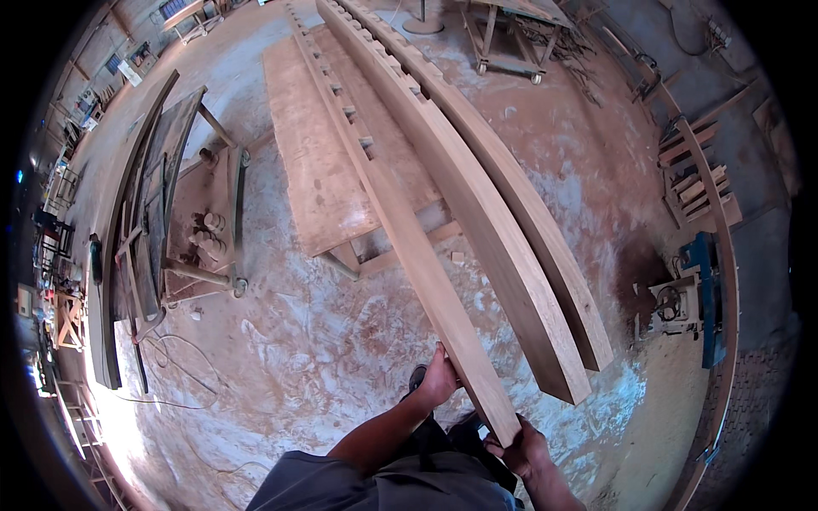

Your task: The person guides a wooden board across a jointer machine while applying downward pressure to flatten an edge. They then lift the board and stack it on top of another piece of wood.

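Observation:
A long pale timber beam (443, 298) with notches along its far part runs from me up across a plywood-topped table (307, 170). My left hand (437, 379) is closed on the beam's left side, a little back from its near end. My right hand (520, 447) grips the near end, with some fingers hidden underneath. Two thicker beams, one (520, 281) in the middle and another (564, 289) at the right, lie alongside it, also notched at the far part, their near ends overhanging the table.
A wheeled cart (230, 277) with stacked boards (128, 196) stands left, a cable (179, 370) on the floor below it. A second wheeled bench (511, 17) is at the back right. A blue-and-grey machine (682, 298) and a long rail (724, 255) line the right side.

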The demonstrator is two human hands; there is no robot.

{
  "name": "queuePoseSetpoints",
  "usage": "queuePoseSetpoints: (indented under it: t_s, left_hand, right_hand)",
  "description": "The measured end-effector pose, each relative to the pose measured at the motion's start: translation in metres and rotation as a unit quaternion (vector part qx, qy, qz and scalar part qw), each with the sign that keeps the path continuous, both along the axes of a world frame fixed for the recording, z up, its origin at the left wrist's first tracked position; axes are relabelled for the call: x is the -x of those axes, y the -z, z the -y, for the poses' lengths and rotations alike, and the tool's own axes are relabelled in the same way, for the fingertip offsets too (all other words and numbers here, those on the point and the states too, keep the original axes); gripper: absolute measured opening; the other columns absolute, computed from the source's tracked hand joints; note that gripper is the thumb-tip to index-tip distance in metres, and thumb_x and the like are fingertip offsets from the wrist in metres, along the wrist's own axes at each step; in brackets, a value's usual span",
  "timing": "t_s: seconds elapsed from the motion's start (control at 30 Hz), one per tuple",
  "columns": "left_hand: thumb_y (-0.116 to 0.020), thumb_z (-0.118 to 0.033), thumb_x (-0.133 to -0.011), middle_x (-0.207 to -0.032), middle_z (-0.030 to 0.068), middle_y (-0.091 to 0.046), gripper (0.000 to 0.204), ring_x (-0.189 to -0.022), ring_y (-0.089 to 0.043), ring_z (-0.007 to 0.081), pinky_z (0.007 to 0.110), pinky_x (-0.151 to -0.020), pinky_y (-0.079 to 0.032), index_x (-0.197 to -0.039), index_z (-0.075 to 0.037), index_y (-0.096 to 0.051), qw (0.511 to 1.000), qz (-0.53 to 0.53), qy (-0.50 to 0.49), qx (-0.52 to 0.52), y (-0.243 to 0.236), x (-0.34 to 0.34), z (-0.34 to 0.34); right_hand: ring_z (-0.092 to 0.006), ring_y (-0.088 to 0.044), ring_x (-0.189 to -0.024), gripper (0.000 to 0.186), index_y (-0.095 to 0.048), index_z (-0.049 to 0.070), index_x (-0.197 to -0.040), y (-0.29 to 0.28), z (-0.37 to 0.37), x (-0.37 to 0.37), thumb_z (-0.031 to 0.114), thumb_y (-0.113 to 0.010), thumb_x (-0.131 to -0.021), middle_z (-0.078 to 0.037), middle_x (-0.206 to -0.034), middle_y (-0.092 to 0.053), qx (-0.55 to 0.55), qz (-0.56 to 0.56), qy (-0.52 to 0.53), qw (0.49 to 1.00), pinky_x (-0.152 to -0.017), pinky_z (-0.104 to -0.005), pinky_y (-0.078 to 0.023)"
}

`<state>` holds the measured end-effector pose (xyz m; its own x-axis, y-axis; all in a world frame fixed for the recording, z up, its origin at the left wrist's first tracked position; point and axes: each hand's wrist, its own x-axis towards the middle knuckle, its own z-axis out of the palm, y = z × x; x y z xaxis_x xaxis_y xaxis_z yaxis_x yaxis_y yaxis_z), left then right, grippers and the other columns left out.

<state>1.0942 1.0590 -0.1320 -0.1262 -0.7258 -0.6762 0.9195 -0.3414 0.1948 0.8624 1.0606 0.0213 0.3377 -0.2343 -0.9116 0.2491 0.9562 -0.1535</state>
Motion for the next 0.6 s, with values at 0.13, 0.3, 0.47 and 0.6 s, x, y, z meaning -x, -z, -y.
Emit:
queuePoseSetpoints:
  t_s: [0.13,0.3,0.47,0.6]
  left_hand:
    - [-0.016,-0.074,-0.095,-0.148,0.0148,-0.045,0.089,-0.134,-0.045,0.0336,0.049,-0.114,-0.031,-0.147,-0.005,-0.037,0.997,-0.041,-0.063,-0.006,0.002,-0.006,0.002]
    - [-0.014,-0.078,-0.092,-0.133,0.0198,-0.057,0.094,-0.125,-0.052,0.0366,0.051,-0.109,-0.037,-0.14,-0.004,-0.046,0.99,-0.092,-0.104,-0.024,0.01,0.013,-0.013]
    - [-0.016,-0.078,-0.091,-0.137,0.0172,-0.054,0.094,-0.129,-0.048,0.0365,0.05,-0.112,-0.033,-0.143,-0.004,-0.043,0.99,-0.087,-0.111,-0.012,0.024,0.03,-0.014]
    - [-0.018,-0.077,-0.092,-0.142,0.0154,-0.051,0.091,-0.132,-0.044,0.0356,0.049,-0.114,-0.03,-0.145,-0.006,-0.042,0.991,-0.07,-0.115,-0.022,0.016,0.032,-0.015]
  right_hand:
    - [-0.0413,-0.066,-0.089,0.044,-0.044,0.008,-0.132,-0.008,0.009,-0.034,0.038,-0.024,-0.106,-0.022,-0.11,-0.062,0.006,0.008,-0.042,0.999,-0.076,-0.0522,-0.057]
    - [-0.0391,-0.066,-0.09,0.053,-0.043,0.002,-0.132,-0.017,0.011,-0.05,0.045,-0.029,-0.106,-0.023,-0.111,-0.062,0.05,-0.026,-0.134,0.989,-0.077,-0.0503,-0.057]
    - [-0.0355,-0.068,-0.096,0.069,-0.054,-0.008,-0.126,-0.02,0.019,-0.027,0.044,-0.071,-0.086,-0.023,-0.105,-0.067,0.454,-0.211,-0.442,0.744,-0.083,-0.0422,-0.055]
    - [-0.0445,-0.063,-0.101,0.083,-0.048,-0.002,-0.126,-0.044,0.015,-0.059,0.05,-0.081,-0.071,-0.026,-0.111,-0.062,0.542,-0.316,-0.559,0.542,-0.084,-0.0509,-0.053]
